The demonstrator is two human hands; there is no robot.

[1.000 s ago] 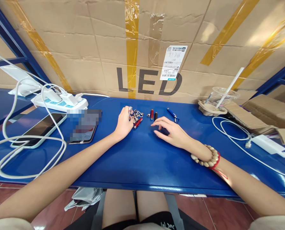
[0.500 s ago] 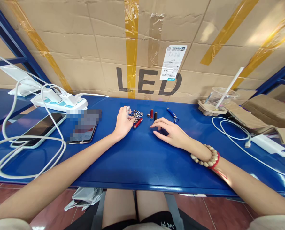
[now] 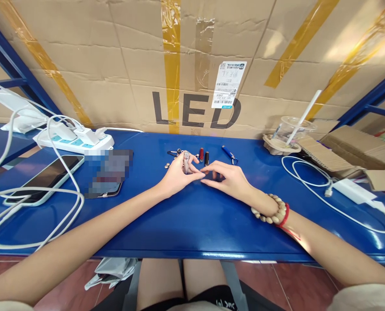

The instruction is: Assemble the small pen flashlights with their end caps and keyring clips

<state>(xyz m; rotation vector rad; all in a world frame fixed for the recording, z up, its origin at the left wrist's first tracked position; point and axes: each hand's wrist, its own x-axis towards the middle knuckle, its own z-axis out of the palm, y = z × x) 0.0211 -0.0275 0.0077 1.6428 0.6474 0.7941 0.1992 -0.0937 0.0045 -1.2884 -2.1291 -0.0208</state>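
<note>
My left hand [image 3: 178, 175] is closed around a small silver cylinder [image 3: 186, 162], which stands upright among the fingers. Its thumb and fingertips reach toward my right hand [image 3: 229, 176], whose fingers are bent and apart with nothing visible in them. The two hands' fingertips almost meet; whether they touch I cannot tell. Behind them lie a red cylinder [image 3: 201, 154], a black cylinder [image 3: 206, 158] and a blue cylinder [image 3: 228, 152] with a cord loop. Small round metal pieces [image 3: 167, 166] lie left of my left hand, which partly hides a heap of metal parts [image 3: 178, 151].
On the left of the blue table [image 3: 179, 224] are a phone [image 3: 46, 179], a blurred-out phone [image 3: 110, 175], a power strip [image 3: 105, 143] and looped white cables. A plastic cup [image 3: 292, 129], cable and cardboard [image 3: 361, 147] sit right. A large LED carton [image 3: 130, 65] stands behind.
My left hand has moved right, toward my right hand, carrying the silver cylinder. The red cylinder formerly beside its fingers is out of sight. My right hand has barely moved.
</note>
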